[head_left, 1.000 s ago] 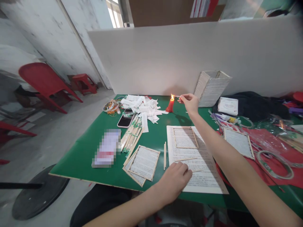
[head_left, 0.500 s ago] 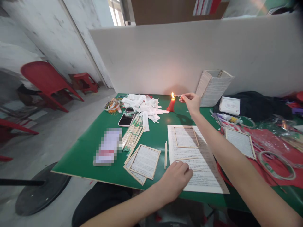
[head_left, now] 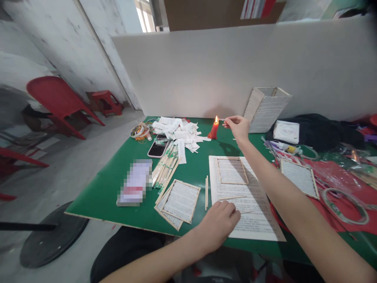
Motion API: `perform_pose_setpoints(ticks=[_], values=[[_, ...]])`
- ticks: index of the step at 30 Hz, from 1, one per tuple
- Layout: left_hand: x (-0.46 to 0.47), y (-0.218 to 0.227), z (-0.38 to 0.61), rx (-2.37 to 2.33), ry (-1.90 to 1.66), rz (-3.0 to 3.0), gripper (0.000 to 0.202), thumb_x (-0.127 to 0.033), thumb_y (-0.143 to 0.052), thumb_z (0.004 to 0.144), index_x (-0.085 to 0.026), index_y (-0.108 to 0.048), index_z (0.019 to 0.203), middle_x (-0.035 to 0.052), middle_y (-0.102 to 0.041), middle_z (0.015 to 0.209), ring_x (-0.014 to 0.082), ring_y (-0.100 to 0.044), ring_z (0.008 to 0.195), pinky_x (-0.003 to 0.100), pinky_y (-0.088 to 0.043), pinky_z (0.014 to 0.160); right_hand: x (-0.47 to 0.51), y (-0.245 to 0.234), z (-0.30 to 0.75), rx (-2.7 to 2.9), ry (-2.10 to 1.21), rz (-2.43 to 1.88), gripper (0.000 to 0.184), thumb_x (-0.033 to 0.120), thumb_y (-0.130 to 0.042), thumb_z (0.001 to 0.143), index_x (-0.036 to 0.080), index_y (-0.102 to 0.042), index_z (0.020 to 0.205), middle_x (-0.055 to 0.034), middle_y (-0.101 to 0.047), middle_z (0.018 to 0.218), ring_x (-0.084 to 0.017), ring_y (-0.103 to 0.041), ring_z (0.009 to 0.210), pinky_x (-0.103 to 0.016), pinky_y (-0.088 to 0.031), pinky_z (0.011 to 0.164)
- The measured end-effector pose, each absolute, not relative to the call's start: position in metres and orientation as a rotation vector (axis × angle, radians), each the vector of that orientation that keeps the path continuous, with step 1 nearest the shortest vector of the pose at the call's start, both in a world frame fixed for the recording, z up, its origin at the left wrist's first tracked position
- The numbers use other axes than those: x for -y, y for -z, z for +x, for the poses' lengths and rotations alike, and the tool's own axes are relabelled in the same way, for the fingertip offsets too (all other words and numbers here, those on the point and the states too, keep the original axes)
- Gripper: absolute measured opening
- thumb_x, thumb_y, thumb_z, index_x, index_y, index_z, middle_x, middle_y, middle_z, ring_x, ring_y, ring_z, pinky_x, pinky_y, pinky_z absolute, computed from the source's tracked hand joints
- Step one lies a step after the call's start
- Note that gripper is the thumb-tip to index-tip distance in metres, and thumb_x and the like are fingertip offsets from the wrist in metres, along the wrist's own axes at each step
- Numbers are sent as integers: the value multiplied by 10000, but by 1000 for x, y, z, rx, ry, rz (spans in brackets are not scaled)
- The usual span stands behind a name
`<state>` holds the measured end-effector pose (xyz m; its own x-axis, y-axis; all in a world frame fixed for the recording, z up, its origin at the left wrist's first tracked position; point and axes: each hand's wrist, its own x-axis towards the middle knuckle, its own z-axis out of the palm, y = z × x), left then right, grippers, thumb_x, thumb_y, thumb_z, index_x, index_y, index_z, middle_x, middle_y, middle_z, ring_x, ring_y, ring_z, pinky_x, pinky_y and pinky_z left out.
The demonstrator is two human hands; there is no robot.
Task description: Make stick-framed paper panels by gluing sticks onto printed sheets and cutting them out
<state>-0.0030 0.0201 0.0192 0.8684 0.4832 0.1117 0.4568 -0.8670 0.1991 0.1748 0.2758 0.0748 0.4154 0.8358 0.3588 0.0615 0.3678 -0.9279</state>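
The right arm stretches far forward over the green table (head_left: 100, 196), nearly straight, its wrist bent slightly so that the right hand (head_left: 235, 125) points leftward. Thumb and fingertips pinch a slim pale stick (head_left: 222, 119) above the tabletop, its free end at the candle flame (head_left: 216, 118) — whether it touches the fire is too small to tell. The left forearm slants in from the bottom edge; the left hand (head_left: 221, 221) lies palm down, fingers curled close together, on the left part of a printed sheet (head_left: 259, 230). I cannot tell whether it grips the thin stick (head_left: 246, 212) that shows just beyond its fingertips.

The held piece looks thin, light and straight, mostly hidden by the fingers. The candle (head_left: 215, 130) is red, short and lit — a small yellow-orange flame, its base spread on the table.
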Motion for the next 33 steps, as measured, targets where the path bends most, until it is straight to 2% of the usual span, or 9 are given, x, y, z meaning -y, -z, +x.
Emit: perform_pose_setpoints(ticks=[20,33], values=[[-20,-21,-3,-744,-218,2871,110,-130,-505,962,-128,-553,1061,93,-610,1035,217,-533,867,332,-474,755,-276,-73,176,1024,-625,-1101,62,161,-692,734,183,-668,680,-3,-704,593,-161,-705,563,-279,-613,605],[-19,-18,-3,-762,-265,2867,73,-128,-491,970,-152,-538,1020,90,-607,1013,210,-534,857,335,-460,740,-279,-71,180,1049,-595,-1111,85,228,-724,737,179,-662,707,-11,-711,625,-175,-731,601,-301,-627,647]])
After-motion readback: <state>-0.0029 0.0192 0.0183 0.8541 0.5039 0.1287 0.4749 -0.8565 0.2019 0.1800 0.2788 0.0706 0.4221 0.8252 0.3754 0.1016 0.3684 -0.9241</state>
